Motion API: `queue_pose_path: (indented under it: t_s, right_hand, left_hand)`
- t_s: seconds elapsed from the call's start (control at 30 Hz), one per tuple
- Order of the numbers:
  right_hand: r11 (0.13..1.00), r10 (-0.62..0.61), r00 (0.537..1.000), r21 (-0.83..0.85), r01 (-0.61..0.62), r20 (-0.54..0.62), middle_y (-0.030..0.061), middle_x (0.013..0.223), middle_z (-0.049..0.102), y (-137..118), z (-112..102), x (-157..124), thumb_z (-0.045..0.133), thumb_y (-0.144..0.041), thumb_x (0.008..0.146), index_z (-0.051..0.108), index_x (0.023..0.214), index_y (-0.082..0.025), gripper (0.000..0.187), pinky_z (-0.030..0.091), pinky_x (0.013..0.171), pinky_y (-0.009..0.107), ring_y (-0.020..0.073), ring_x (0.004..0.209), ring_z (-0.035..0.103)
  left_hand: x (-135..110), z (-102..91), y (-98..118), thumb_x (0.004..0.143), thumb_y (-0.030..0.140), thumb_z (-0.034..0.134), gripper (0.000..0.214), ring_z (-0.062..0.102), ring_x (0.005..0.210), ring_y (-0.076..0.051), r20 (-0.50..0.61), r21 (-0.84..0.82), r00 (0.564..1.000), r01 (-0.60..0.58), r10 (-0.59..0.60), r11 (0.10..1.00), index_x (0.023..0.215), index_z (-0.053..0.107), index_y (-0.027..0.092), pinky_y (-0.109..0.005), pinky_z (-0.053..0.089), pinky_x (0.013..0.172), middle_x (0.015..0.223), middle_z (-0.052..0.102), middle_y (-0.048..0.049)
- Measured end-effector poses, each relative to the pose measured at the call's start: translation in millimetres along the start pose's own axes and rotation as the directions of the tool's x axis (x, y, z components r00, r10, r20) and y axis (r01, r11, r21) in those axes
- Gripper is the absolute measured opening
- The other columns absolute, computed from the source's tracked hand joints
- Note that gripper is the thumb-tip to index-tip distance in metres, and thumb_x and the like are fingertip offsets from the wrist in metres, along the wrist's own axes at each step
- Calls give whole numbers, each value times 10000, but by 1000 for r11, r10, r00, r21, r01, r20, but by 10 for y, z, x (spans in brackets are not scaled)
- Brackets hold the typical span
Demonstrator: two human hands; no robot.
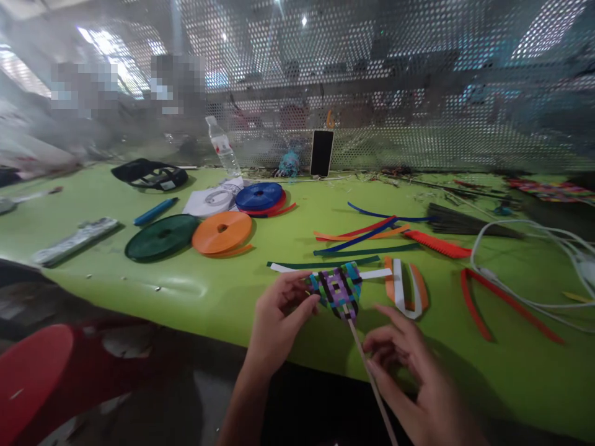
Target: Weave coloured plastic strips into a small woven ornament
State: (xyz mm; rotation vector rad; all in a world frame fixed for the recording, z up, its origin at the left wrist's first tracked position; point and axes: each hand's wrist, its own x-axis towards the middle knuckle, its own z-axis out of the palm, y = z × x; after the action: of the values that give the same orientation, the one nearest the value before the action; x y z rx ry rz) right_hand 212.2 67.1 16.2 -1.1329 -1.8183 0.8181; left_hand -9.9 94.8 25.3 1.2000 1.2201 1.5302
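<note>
My left hand (279,319) pinches the left edge of a small woven piece (338,289) made of purple, green, blue and black strips, held just above the near edge of the green table (153,288). A thin pale stick (369,375) runs down from the piece's lower tip toward me. My right hand (411,365) hovers beside the stick, fingers loosely curled and apart; it seems to touch the stick lightly, though a grip is not clear.
Loose coloured strips (367,234) lie beyond the piece, with bent orange and white strips (405,288) to its right. Green (160,236), orange (222,231) and blue (258,196) reels sit at left. A phone (321,152) and bottle (223,147) stand by the perforated screen; white cables (534,260) at right.
</note>
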Motion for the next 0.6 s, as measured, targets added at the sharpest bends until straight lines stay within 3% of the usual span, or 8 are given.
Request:
queue_pose_path:
  t_s: [0.17, 0.37, 0.6]
  right_hand:
    - [982, -53, 994, -173, 69, 96, -62, 863, 682, 10, -147, -167, 635, -189, 950, 485, 1431, -368, 535, 549, 623, 153, 84, 588, 616]
    - [986, -96, 990, -126, 109, 105, -63, 807, 670, 96, -131, -104, 598, -180, 969, 577, 1301, -334, 367, 532, 596, 129, 77, 596, 640]
    - [985, -141, 988, -95, 147, 67, -47, 768, 673, 64, -171, -24, 593, -172, 941, 651, 1210, -285, 297, 533, 554, 129, 83, 562, 635]
  left_hand:
    - [-16, 1, -32, 857, 214, 771, 291, 694, 636, -104, -57, -83, 998, 5, -10, 997, 1131, 681, 182, -189, 553, 571, 839, 706, 10]
    - [6, -10, -67, 851, 229, 783, 306, 692, 619, -108, -33, -70, 999, -12, 10, 997, 1132, 672, 172, -198, 556, 562, 835, 709, 4]
    - [42, 3, -62, 861, 236, 771, 302, 679, 600, -102, 13, -25, 999, -37, 37, 999, 1141, 676, 175, -193, 552, 571, 755, 682, 24]
